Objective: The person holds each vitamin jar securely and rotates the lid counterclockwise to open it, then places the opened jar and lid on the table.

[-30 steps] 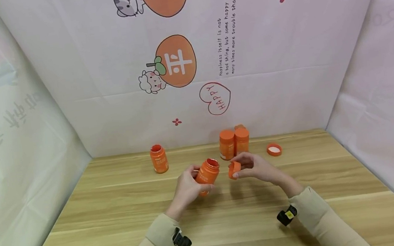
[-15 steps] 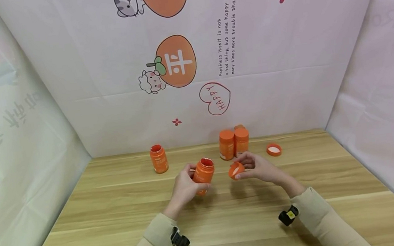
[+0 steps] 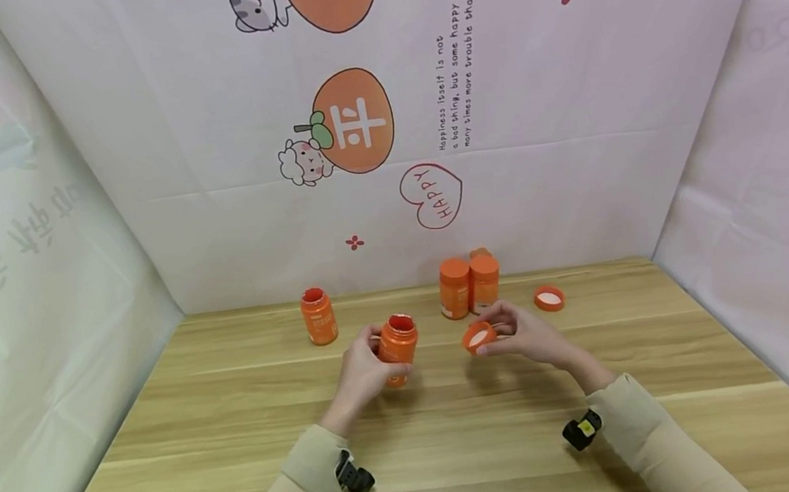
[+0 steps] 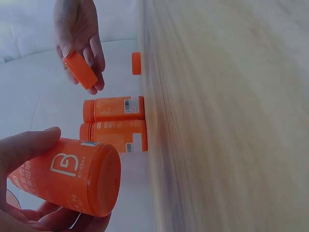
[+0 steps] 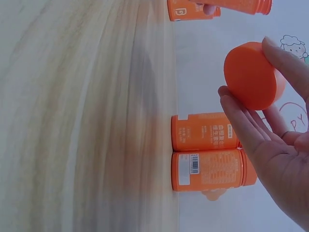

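At left stands an uncapped orange bottle (image 3: 320,321); the left hand (image 3: 362,372) grips a second uncapped bottle (image 3: 398,346), tilted above the wooden table (image 3: 469,454). Behind stand two capped bottles (image 3: 455,292); the right hand (image 3: 528,337) pinches an orange cap (image 3: 478,338), another cap (image 3: 549,299) lying farther right.

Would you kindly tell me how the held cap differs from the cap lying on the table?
The held cap is in the right grip, above the table; the lying cap rests on it. The held cap is tilted; the lying cap sits flat. Both are orange with pale insides showing.
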The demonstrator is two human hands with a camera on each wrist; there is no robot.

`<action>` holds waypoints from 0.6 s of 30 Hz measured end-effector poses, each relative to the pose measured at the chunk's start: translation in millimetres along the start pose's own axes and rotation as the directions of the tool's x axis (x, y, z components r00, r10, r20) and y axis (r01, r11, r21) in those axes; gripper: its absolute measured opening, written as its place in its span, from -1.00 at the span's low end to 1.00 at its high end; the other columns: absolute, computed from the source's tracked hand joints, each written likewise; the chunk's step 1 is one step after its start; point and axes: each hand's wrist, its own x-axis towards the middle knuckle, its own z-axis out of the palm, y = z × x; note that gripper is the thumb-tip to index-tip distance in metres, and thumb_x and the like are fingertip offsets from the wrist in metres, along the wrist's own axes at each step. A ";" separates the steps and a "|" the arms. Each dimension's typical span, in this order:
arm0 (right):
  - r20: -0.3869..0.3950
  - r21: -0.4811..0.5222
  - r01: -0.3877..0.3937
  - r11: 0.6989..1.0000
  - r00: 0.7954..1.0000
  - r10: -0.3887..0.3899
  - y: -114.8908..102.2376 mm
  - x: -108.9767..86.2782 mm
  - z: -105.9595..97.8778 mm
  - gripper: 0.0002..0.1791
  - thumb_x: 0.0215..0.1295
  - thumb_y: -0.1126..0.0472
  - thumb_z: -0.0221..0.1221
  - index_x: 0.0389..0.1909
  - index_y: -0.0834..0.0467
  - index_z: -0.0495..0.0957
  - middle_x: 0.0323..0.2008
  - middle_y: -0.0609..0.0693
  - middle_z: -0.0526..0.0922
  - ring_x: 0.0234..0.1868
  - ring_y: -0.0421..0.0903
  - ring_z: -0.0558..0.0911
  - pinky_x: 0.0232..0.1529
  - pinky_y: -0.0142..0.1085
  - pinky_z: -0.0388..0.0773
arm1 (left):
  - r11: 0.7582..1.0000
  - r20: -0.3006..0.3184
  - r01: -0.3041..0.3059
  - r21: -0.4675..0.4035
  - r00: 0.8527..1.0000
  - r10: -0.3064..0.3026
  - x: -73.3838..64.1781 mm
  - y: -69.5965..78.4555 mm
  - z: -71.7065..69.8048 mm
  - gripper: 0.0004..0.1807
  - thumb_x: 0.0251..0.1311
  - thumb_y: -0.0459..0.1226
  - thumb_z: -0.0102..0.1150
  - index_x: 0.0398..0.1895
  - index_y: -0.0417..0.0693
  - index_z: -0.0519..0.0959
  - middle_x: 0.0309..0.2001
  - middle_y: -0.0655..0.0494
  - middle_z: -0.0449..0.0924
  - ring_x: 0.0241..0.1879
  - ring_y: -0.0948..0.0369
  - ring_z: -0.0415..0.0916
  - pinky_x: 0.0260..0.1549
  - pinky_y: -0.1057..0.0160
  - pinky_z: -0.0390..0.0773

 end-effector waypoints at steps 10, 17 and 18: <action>-0.058 -0.019 -0.014 1.000 0.998 0.013 8.4 -0.8 -5.2 -0.29 0.01 0.12 0.41 0.13 0.27 0.31 0.17 0.20 0.48 0.19 0.26 0.45 0.06 -0.25 0.51 | 1.000 -0.013 0.001 0.003 1.000 -0.001 0.8 -3.5 -6.4 -0.35 -0.25 -0.38 0.50 0.01 -0.14 0.42 -0.08 -0.09 0.61 -0.10 0.05 0.57 0.00 -0.02 0.50; -0.063 -0.028 -0.022 0.999 0.998 0.020 11.8 -2.2 -8.4 -0.26 0.04 0.13 0.39 0.17 0.31 0.25 0.16 0.24 0.44 0.20 0.24 0.44 0.14 -0.11 0.45 | 1.000 -0.034 0.022 0.003 0.999 -0.022 3.0 -5.6 -10.7 -0.33 -0.27 -0.37 0.52 0.01 -0.15 0.42 -0.09 -0.10 0.61 -0.10 0.05 0.56 0.01 -0.02 0.50; -0.066 -0.030 -0.025 0.999 0.998 0.023 12.2 -2.2 -8.9 -0.25 0.04 0.13 0.39 0.18 0.31 0.24 0.17 0.24 0.43 0.21 0.23 0.43 0.16 -0.07 0.43 | 1.000 -0.039 0.029 0.004 0.999 -0.029 3.4 -5.7 -11.4 -0.33 -0.27 -0.38 0.52 0.01 -0.15 0.42 -0.09 -0.10 0.61 -0.11 0.05 0.56 0.01 -0.02 0.50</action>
